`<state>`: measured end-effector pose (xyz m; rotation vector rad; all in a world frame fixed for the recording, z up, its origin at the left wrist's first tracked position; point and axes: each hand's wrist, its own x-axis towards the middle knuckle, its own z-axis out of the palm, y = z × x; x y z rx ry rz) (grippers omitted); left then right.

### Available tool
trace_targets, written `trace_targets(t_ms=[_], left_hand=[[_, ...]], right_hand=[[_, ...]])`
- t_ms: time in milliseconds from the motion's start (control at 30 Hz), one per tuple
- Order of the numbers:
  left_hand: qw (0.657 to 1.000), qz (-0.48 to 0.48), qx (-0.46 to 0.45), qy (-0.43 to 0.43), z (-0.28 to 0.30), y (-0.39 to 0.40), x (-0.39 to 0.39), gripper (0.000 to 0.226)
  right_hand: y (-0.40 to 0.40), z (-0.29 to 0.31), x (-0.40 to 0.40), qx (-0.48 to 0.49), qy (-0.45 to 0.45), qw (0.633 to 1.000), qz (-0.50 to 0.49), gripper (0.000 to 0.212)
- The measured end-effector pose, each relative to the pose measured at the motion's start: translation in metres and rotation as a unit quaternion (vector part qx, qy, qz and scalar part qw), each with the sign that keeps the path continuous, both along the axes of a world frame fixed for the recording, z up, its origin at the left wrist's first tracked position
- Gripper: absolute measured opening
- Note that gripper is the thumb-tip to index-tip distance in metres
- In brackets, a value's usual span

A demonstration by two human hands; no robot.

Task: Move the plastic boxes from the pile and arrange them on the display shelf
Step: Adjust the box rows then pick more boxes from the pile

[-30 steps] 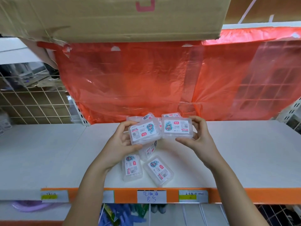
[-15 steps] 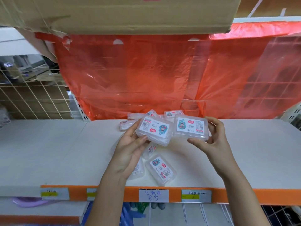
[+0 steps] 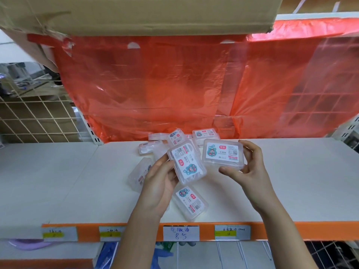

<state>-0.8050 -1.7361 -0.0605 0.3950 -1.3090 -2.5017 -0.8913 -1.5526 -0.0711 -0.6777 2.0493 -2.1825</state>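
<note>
Left hand (image 3: 159, 188): at centre frame, palm up, fingers curled round a clear rectangular plastic box with a white and red label (image 3: 186, 164), held tilted above the shelf.
Right hand (image 3: 247, 168): just right of centre, thumb below and fingers over the far edge, gripping a second clear plastic box with its label facing up (image 3: 222, 154); the two held boxes sit just beside each other.
Pile: more clear labelled boxes (image 3: 191, 202) lie scattered on the white display shelf (image 3: 291, 181), below and behind the hands.
Backdrop: orange translucent plastic sheet (image 3: 174, 90) hangs behind the pile.
Shelf edge: orange strip with paper price tags (image 3: 180, 232) along the lower frame.
Above: brown cardboard box (image 3: 136, 14) across the top.
</note>
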Motion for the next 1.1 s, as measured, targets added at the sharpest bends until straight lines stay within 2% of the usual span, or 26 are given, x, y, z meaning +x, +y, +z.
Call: trace_targets(t_ms=[267,533,600,767,833,967,1100], left_hand=[[0.998,0.032,-0.051,-0.032,0.003,0.008,-0.003,0.031],[0.994,0.056,-0.077,-0.053,0.0,0.01,-0.004,0.016],[0.992,0.039,-0.114,-0.048,-0.001,0.01,-0.003,0.024],[0.967,0.002,-0.247,-0.061,-0.01,0.01,-0.001,0.079],[0.955,0.012,-0.288,-0.075,-0.014,0.008,0.0,0.09],[0.939,0.043,-0.333,-0.074,-0.015,0.001,0.006,0.091],[0.924,0.054,-0.369,-0.082,-0.009,-0.019,0.023,0.068]], right_hand=[[-0.007,0.001,0.004,-0.013,-0.011,1.0,0.022,0.068],[-0.011,0.001,0.004,-0.009,-0.004,1.0,0.012,0.07],[-0.012,0.002,0.003,-0.01,0.001,1.0,0.003,0.071],[-0.015,0.001,0.004,-0.008,0.015,1.0,-0.008,0.072],[-0.016,0.0,0.005,-0.004,0.013,1.0,-0.005,0.072],[-0.017,-0.003,0.006,0.01,-0.006,1.0,0.015,0.074],[-0.022,-0.004,0.008,0.008,-0.014,0.999,0.039,0.071]])
